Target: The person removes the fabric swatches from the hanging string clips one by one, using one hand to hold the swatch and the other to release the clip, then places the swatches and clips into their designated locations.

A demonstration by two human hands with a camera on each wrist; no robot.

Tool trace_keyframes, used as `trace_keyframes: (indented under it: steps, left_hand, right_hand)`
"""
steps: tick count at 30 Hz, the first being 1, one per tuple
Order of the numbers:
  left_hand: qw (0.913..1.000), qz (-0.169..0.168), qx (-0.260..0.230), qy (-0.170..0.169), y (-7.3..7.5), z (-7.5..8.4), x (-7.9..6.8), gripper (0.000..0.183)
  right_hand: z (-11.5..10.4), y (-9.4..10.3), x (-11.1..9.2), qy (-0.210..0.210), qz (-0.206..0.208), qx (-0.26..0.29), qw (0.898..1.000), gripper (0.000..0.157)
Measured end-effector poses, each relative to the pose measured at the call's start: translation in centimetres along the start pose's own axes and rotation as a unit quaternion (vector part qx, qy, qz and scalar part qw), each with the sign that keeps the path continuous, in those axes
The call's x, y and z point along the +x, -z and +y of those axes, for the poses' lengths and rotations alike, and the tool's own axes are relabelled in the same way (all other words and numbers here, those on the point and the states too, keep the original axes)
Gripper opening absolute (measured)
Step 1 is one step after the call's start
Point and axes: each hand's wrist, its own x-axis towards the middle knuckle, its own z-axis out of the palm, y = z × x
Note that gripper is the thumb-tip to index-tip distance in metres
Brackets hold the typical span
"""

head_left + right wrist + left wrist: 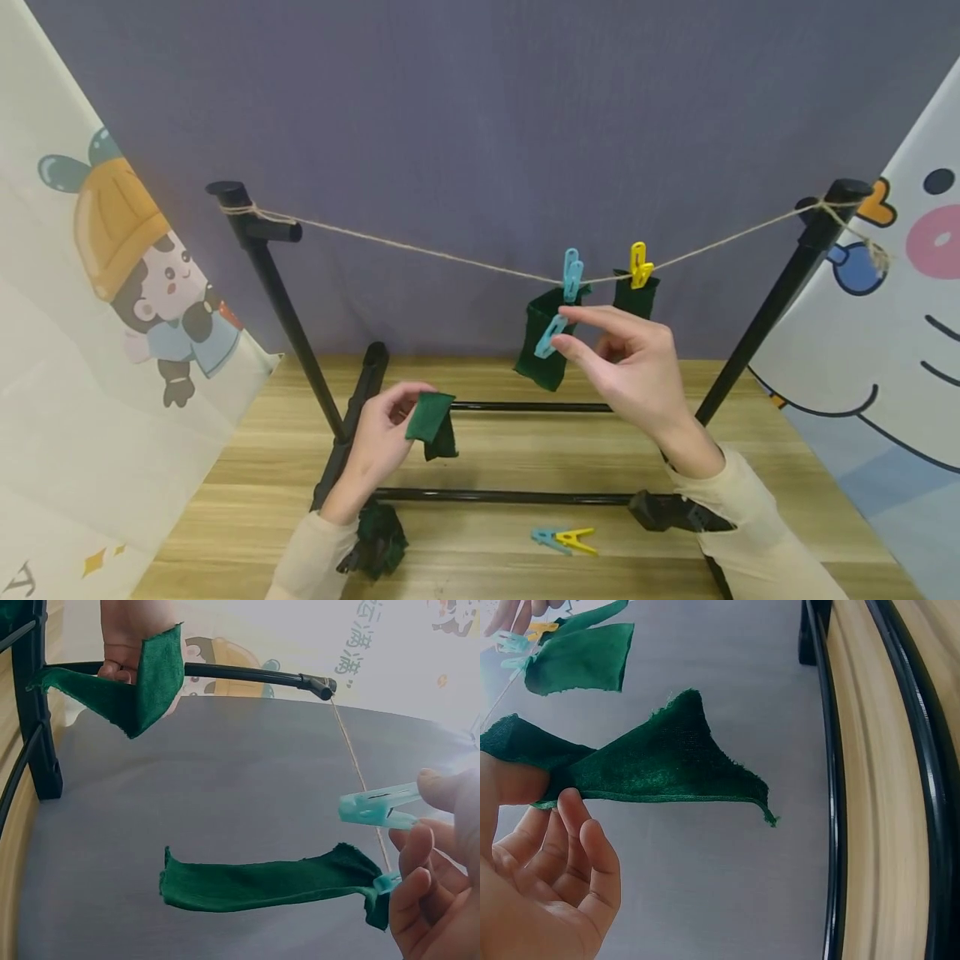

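Observation:
My left hand (386, 437) pinches a folded dark green cloth piece (431, 417) between thumb and fingers; its ends hang loose in the left wrist view. My right hand (637, 375) holds a light blue clothespin (367, 806) by its handle ends, between thumb and index finger. That pin is in front of a hanging green cloth (551, 372), apart from the string (427, 248). Another blue clothespin (572, 277) fixes this cloth to the string. Further right, a yellow clothespin (640, 267) fixes a second green cloth (633, 302), partly hidden behind my right hand.
A black pipe frame (281, 308) carries the string between two uprights. On the wooden table (465, 546) lie a blue clothespin (550, 538) and a yellow clothespin (577, 540), touching. A dark green cloth pile (381, 542) sits beside my left sleeve. Printed panels flank both sides.

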Motion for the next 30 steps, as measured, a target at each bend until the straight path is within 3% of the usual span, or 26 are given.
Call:
trace_keyframes:
  steps: [12,18,30]
  left_hand:
    - [0.9996,-0.001,-0.016,0.022,-0.2,-0.5,-0.8,0.016]
    - [0.9997,-0.004,-0.009,0.021,0.0,-0.9,-1.2,0.017]
    - [0.9995,-0.01,0.018,0.025,0.2,-1.6,-2.3,0.02]
  right_hand:
    - [0.4,-0.4,-0.8,-0.018,-0.007,0.009,1.0,0.041]
    - [1.0,-0.4,-1.4,-0.037,-0.021,0.008,0.999,0.034]
    - [1.7,-0.3,-3.1,-0.05,-0.026,0.005,0.998,0.037]
